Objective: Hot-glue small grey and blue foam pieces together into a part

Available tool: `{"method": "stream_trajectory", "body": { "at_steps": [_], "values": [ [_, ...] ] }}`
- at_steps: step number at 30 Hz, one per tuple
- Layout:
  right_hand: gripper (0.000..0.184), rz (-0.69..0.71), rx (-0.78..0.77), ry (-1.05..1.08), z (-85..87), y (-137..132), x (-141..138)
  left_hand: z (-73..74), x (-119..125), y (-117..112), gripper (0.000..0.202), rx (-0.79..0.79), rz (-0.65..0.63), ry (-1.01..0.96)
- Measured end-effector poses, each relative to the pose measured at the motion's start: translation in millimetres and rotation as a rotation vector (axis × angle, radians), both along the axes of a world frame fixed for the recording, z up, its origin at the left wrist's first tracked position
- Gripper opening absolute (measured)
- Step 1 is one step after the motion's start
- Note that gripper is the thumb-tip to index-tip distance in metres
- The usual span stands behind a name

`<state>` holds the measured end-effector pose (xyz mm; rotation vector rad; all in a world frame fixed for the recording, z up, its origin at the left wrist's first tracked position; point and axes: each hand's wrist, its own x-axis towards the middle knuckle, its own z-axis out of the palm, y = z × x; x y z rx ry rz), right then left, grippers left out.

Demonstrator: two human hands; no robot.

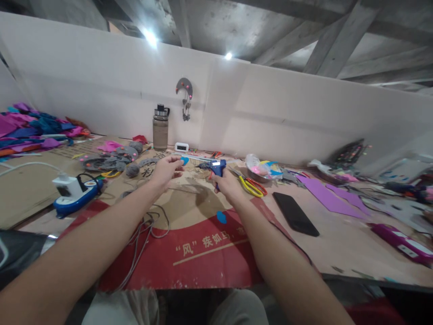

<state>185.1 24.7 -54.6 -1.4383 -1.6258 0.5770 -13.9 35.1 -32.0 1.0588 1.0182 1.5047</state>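
Note:
Between the fingertips of my left hand [168, 172] is a small blue felt piece [184, 160], held up above the cardboard. My right hand [226, 181] is wrapped round the handle of a blue hot glue gun [216, 167]. Its dark nozzle points left toward the felt piece, with a gap between them. A second blue felt piece [221, 217] lies on the red part of the cardboard sheet [209, 271], beside my right forearm. Grey cord [149, 225] trails loosely over the cardboard at the left.
Yellow-and-red-handled scissors [253, 187] and a black phone [295, 213] lie to the right, with purple felt [333, 196] beyond. A bottle [160, 128] and small white clock [181, 147] stand at the back. Left are a blue power strip [74, 201] and grey yarn balls [132, 169].

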Motion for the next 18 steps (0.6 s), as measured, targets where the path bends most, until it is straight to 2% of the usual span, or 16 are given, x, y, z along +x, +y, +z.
{"method": "stream_trajectory", "body": {
  "at_steps": [2,4,7,9,11,13,15,18],
  "values": [
    [0.013,-0.053,-0.08,-0.15,-3.6,3.7,5.9,0.4,-0.2,-0.1,0.019,0.005,-0.002,-0.001],
    [0.011,-0.1,-0.082,-0.28,-5.3,4.3,11.7,1.1,-0.4,-0.5,0.017,0.015,-0.015,-0.004],
    [0.014,-0.22,0.002,-0.423,-4.2,0.3,16.0,3.1,-1.0,-1.1,0.014,0.03,-0.039,-0.021],
    [0.017,-0.294,0.116,-0.538,-1.6,-3.4,12.2,5.0,-1.8,-1.4,0.013,0.035,-0.042,-0.034],
    [0.017,-0.21,0.241,-0.592,1.0,-5.5,1.7,7.1,-2.8,-1.6,0.012,0.04,-0.038,-0.046],
    [0.015,0.016,0.3,-0.564,1.9,-5.0,-14.1,9.1,-3.8,-1.6,0.011,0.044,-0.036,-0.063],
    [0.015,0.173,0.275,-0.554,0.5,-1.8,-31.7,10.5,-4.5,-1.7,0.011,0.047,-0.033,-0.086],
    [0.018,0.22,0.17,-0.593,-4.7,5.1,-54.3,11.0,-4.6,-1.5,0.011,0.053,-0.029,-0.123]
  ]
}}
